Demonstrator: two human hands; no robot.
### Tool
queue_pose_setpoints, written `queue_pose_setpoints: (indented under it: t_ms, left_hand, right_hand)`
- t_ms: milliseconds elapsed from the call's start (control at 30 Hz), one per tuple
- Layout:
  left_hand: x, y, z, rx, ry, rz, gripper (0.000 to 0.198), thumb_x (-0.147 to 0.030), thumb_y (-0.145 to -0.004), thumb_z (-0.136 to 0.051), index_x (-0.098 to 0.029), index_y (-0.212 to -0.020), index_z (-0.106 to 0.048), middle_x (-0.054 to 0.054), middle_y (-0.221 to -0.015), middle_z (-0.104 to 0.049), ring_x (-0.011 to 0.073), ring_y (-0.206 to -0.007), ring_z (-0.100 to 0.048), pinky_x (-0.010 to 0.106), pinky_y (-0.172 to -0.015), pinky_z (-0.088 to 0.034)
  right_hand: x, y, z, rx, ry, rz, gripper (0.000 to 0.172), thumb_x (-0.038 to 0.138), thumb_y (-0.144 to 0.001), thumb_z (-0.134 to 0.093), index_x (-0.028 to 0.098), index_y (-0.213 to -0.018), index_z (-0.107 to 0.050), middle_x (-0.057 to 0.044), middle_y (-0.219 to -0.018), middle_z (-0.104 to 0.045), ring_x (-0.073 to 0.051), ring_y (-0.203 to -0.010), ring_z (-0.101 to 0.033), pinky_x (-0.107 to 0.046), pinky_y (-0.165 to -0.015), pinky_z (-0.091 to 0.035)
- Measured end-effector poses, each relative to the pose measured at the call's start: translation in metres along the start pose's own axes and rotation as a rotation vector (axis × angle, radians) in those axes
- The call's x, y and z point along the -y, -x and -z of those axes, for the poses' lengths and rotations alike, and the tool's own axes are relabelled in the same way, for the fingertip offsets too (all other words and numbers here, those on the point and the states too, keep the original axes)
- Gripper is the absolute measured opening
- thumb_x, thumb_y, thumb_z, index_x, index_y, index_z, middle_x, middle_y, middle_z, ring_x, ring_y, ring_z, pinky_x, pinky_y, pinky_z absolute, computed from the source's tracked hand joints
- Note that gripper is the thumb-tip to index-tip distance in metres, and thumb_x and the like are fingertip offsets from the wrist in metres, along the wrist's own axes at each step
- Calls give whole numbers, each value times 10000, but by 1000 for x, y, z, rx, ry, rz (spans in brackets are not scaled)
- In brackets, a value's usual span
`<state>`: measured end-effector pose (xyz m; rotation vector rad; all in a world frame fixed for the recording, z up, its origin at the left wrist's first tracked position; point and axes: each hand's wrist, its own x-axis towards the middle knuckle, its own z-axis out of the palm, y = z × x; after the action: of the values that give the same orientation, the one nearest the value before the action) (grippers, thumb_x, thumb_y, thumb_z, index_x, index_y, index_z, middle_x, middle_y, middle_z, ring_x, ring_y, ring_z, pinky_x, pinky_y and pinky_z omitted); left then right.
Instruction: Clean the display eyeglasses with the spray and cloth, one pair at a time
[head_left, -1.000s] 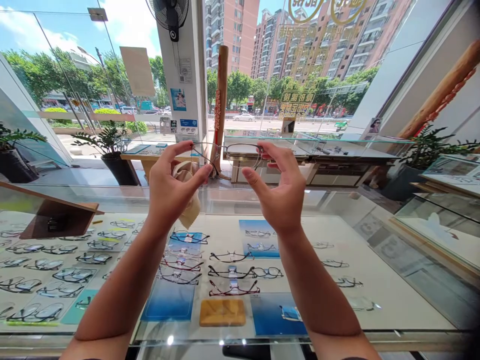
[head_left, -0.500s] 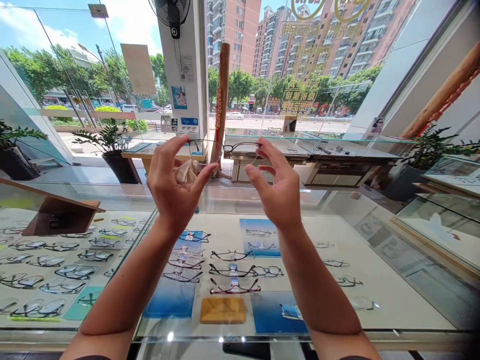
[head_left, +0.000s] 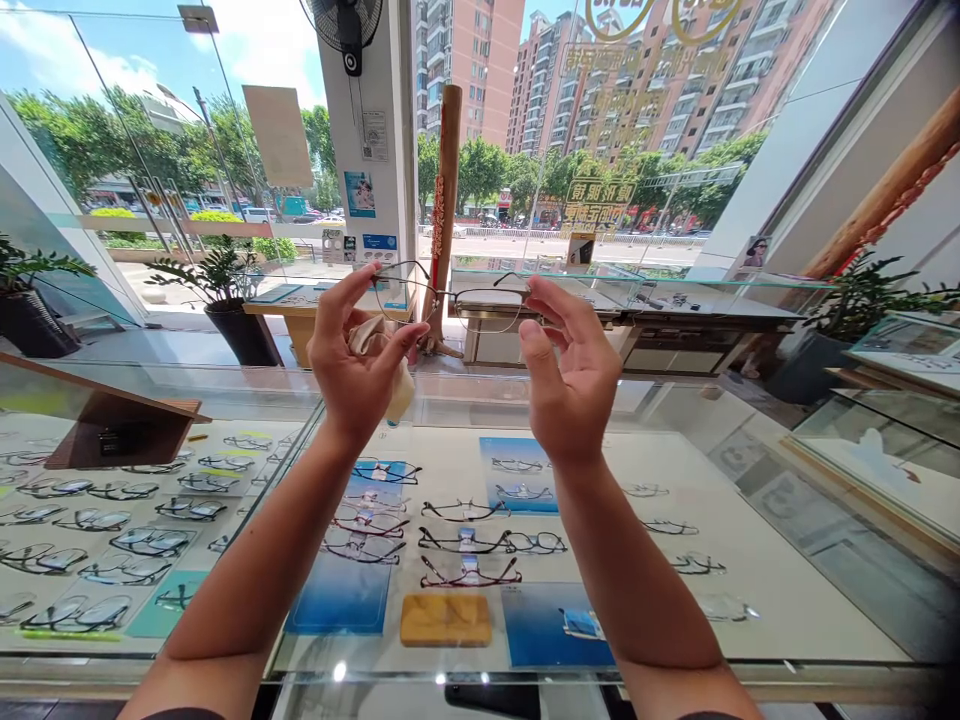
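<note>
Raised in front of me over the glass counter is a pair of thin, dark-rimmed eyeglasses, lenses facing me and temples pointing away. My left hand pinches the left lens between thumb and fingers. A pale cleaning cloth is bunched in that palm, with one end hanging below it. At the other end of the frame, my right hand touches the right corner with its fingertips, its thumb standing apart from the lens. The curled fingers behind are partly hidden.
Beneath my arms, the glass display counter holds rows of spectacle frames, blue cards and a yellow-brown case. A wooden board lies at left. Farther off stand more display cases, potted plants and a wooden post.
Both hands have shifted slightly right with the eyeglasses, which have tilted so that the temples now show above the rims. More of the cloth hangs below my left hand.
</note>
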<state>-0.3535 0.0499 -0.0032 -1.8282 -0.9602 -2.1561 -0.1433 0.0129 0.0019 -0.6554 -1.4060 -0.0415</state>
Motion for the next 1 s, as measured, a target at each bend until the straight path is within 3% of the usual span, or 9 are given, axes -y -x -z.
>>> queue_pose_setpoints:
  t_ms: [200,567,900,1000]
  left_hand:
    - [1,0,-1,9,21,-8,617,-461,-903,-908,-329,-1442,-639,100,-1546,-714,297,-1342,-742,428,-927,-680]
    - [3,-1,-3,31,70,-29,632,-455,-902,-907,-333,-1452,-619,113,-1526,-715,321,-1405,-708,425,-917,-670]
    - [8,7,-1,-22,14,-15,688,-468,-856,-938,-360,-1457,-620,90,-1596,-685,282,-1156,-785,443,-866,-670]
    - [8,7,0,-3,57,-36,684,-500,-867,-928,-359,-1459,-618,91,-1600,-681,290,-1208,-773,424,-837,-661]
  right_hand:
    - [0,0,-1,-41,-57,13,348,357,-1059,-610,301,-1361,-774,-83,-1343,-781,-284,-1286,-749,-557,-1141,-631]
    - [-2,0,-4,-128,-9,88,240,355,-1093,-612,303,-1260,-776,-68,-1226,-789,-260,-1233,-769,-518,-1086,-662]
    - [-7,-5,-3,-100,-130,-19,183,391,-1060,-648,281,-1162,-752,-60,-1164,-786,-245,-1145,-784,-474,-1018,-680]
    - [-8,-7,-3,-76,-194,-43,172,395,-1051,-655,273,-1137,-739,-62,-1160,-797,-251,-1147,-797,-470,-1008,-684]
